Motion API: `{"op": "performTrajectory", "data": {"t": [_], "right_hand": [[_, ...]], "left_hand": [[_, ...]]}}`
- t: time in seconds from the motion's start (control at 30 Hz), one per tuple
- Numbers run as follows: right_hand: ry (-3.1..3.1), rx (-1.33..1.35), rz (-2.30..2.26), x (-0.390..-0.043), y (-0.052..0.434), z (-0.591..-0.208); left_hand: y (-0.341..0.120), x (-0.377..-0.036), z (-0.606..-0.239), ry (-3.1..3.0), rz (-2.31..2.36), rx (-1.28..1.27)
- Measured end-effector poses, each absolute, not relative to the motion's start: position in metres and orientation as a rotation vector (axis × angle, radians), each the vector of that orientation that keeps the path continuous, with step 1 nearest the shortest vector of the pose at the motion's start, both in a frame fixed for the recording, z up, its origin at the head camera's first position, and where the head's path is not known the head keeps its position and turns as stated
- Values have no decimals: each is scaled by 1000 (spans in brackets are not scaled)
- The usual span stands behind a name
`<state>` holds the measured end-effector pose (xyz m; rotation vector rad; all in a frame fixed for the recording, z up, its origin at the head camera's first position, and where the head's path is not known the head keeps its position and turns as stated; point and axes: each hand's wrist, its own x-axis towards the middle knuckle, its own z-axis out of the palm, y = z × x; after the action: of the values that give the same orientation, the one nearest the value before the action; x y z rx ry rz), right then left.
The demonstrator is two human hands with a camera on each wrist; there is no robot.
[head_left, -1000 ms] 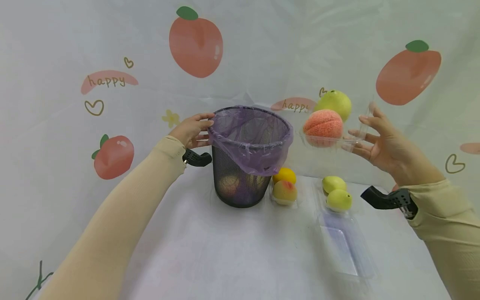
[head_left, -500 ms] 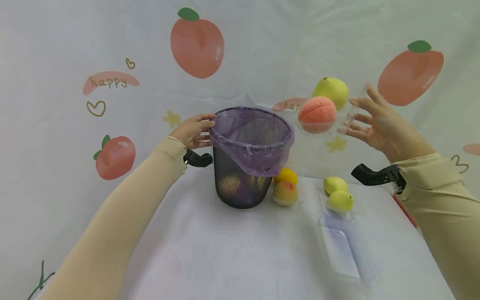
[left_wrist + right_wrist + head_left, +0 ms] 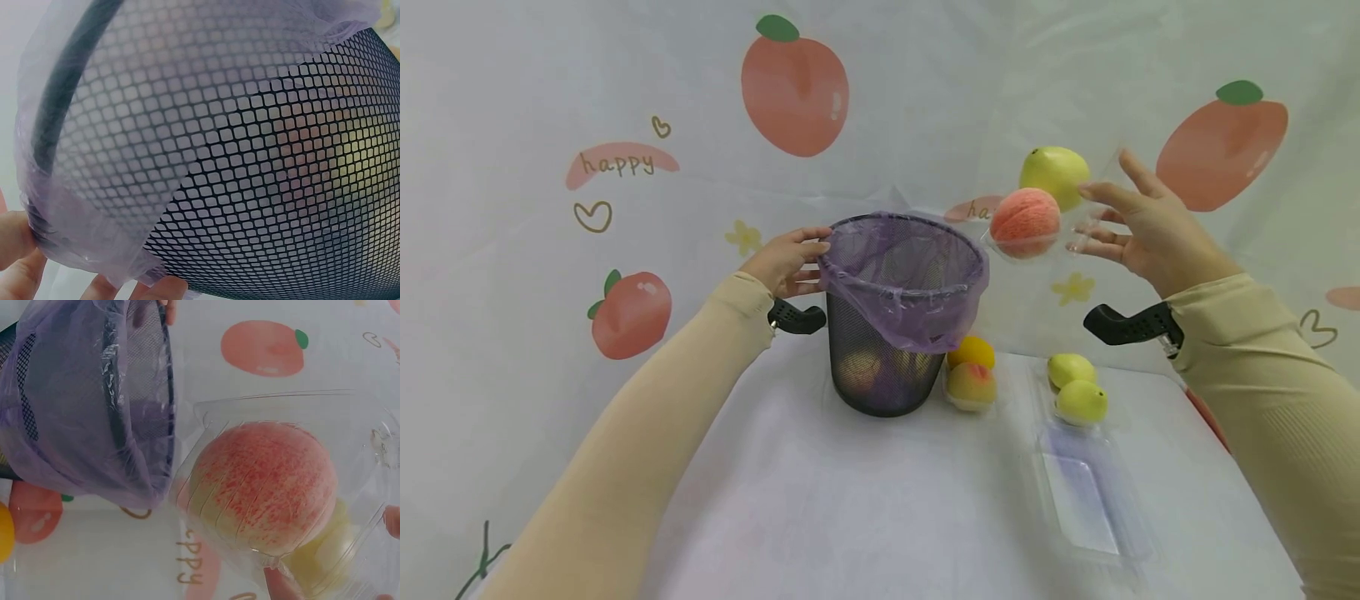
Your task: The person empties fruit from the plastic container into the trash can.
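Note:
In the head view my left hand grips the left rim of a black mesh wastebasket. A purple bin liner hangs folded over that rim. My right hand holds up a clear plastic box by its side, right of the basket and about rim height. Inside the box are a reddish peach and a yellow-green fruit. Through the mesh, blurred reddish and yellow shapes show low in the basket. In the right wrist view, fingertips press the box's near side.
Right of the basket, an orange fruit and a peach sit in clear packaging. Farther right, an opened clear box lies on the white table with two yellow-green fruits at its far end. A printed cloth hangs behind.
My right hand has moved up and left with the plastic box and its two fruits, nearer the basket. The left hand stays on the rim.

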<state>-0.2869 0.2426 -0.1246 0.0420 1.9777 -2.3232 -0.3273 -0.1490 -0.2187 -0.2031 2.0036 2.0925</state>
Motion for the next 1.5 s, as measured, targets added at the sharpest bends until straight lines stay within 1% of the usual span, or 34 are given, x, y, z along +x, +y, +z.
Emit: {"op": "performTrajectory", "data": {"t": [0.37,0.77,1.27,1.5], "right_hand": [[2080,60,-2329,-290,232,-116],[2111,-6,-2305,-286,215,-109],[2365,-82,-2161,-286,199,-112],[2509,-66,-2063,-288,193,-110]], "left_hand": [[-149,-327,-220,2003,2105,-178],[-150,-327,-220,1995,2103,-178],[-149,-327,-219,2001,2093,-181],[-149,-325,-218,2014,2086,-168]]}}
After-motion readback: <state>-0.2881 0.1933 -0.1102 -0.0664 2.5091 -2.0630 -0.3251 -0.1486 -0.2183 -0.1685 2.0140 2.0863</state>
